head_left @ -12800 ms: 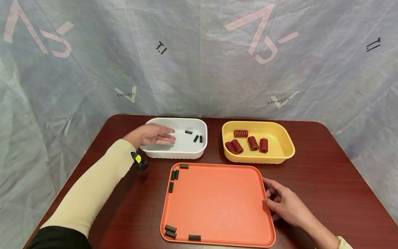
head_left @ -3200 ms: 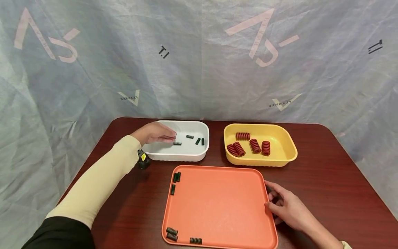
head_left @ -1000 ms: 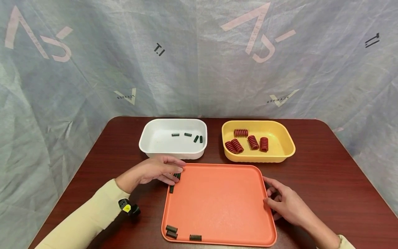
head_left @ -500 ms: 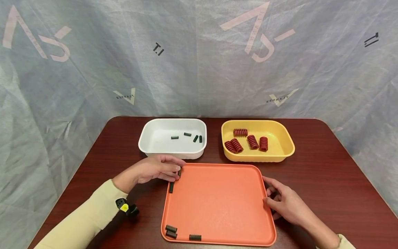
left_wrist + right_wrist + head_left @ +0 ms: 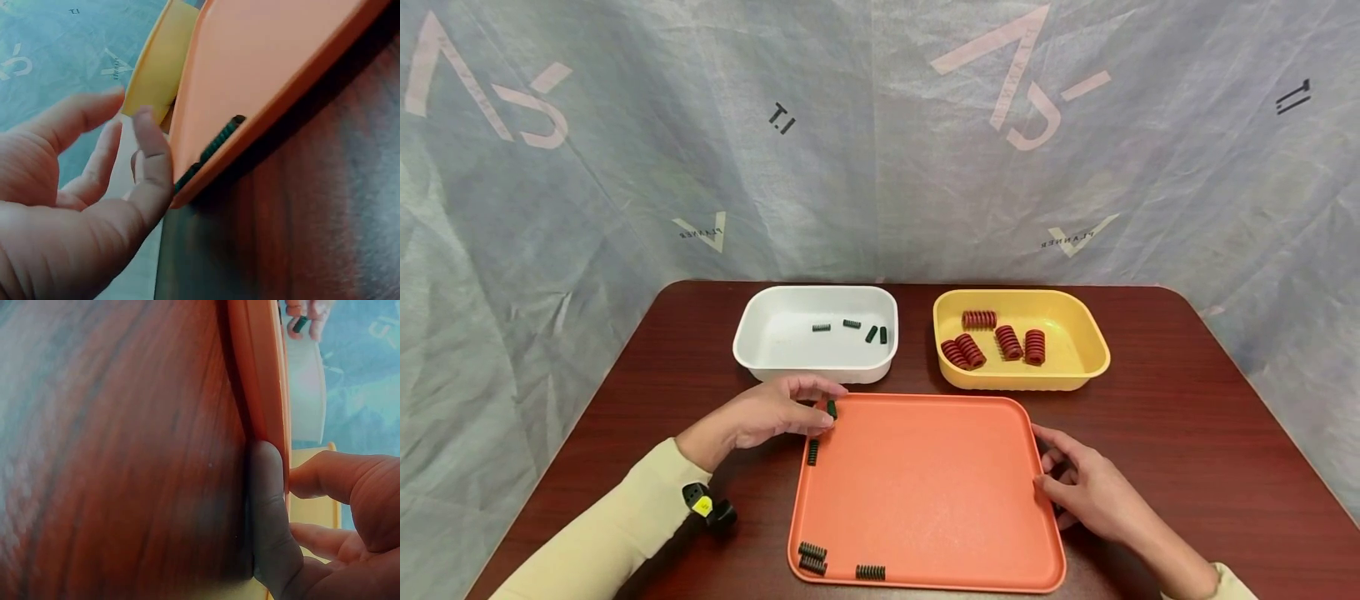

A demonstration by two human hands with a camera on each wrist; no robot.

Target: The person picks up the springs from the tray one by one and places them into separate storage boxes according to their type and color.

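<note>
At the far left corner of the orange tray point(image 5: 925, 492), my left hand point(image 5: 778, 412) pinches a dark green coil spring point(image 5: 831, 408) between thumb and fingers. In the right wrist view, that spring point(image 5: 300, 324) shows above the tray rim, among the left fingers. The left wrist view has another dark spring point(image 5: 219, 140) lying along the tray's edge, while the pinched one is hidden behind fingers. My right hand point(image 5: 1093, 496) grips the tray's right edge, thumb at the rim. More dark springs lie at the near left, a stacked pair point(image 5: 812, 558) and a single one point(image 5: 871, 572).
Behind the tray stands a white bin point(image 5: 812, 371) with several small dark springs point(image 5: 852, 323). To its right, a yellow bin point(image 5: 1022, 381) holds several thick red springs point(image 5: 1035, 347). A grey sheet point(image 5: 880, 167) hangs behind the brown table point(image 5: 1187, 400).
Earlier my left hand was in the white bin; it moved to the tray's far left corner, and a spring there is now between its fingers. The spring on the far rim went into the bin.
</note>
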